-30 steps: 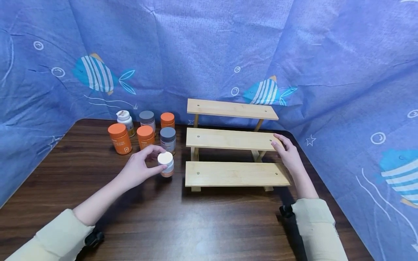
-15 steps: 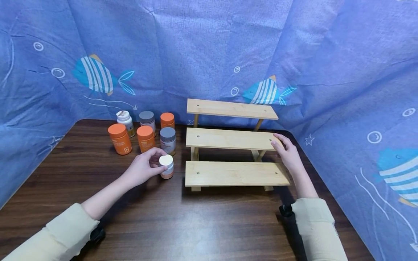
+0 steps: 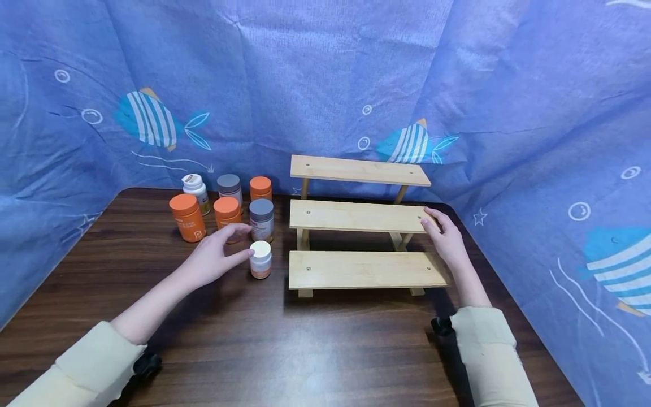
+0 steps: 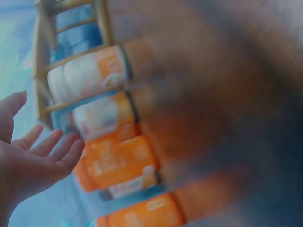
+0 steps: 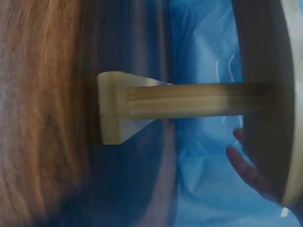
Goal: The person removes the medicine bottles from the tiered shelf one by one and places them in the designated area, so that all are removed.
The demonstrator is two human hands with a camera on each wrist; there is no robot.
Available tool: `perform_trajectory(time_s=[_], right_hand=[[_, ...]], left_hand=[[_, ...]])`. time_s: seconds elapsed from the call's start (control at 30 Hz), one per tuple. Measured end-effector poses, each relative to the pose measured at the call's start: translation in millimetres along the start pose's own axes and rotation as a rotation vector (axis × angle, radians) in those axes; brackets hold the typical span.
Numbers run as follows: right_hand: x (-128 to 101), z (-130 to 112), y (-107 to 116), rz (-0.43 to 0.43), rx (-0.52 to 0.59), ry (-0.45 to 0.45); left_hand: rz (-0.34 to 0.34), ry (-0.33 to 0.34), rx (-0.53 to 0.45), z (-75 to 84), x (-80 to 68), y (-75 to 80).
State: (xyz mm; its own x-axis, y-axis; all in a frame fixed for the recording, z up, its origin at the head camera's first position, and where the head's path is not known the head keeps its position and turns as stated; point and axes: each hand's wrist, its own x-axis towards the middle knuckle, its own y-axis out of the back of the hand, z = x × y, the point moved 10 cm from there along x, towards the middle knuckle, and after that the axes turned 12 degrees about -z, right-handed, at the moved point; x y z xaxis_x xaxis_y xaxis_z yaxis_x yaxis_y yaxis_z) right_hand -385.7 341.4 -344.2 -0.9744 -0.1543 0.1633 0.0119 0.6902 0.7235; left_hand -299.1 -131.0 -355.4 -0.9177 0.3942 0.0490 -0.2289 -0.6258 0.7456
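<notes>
A small white-capped bottle with a pale orange lower label stands upright on the table, left of a three-tier wooden shelf rack. My left hand is just left of it, fingers spread and thumb tip right at the cap's edge. In the left wrist view the fingers are loose and hold nothing, beside the bottle row. My right hand grips the right end of the middle board, thumb on top. Its fingers show past the board's underside in the right wrist view.
Behind the bottle stand several others: a grey-capped one, a large orange jar, a smaller orange one and a white pill bottle. A blue fish-print cloth hangs behind the dark wood table.
My left hand has set the white-capped bottle down slightly nearer, let go of it and drawn back to the left with fingers spread. The right hand keeps its place on the rack.
</notes>
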Motion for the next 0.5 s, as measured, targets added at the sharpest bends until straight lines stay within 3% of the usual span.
perform_trajectory(time_s=[0.3, 0.5], right_hand=[[-12, -52, 18, 0.076, -0.208, 0.090], [-28, -101, 13, 0.049, -0.283, 0.157]], left_hand=[[0.135, -0.007, 0.261, 32.4, -25.2, 46.3], [0.188, 0.011, 0.393, 50.5, -38.3, 57.9]])
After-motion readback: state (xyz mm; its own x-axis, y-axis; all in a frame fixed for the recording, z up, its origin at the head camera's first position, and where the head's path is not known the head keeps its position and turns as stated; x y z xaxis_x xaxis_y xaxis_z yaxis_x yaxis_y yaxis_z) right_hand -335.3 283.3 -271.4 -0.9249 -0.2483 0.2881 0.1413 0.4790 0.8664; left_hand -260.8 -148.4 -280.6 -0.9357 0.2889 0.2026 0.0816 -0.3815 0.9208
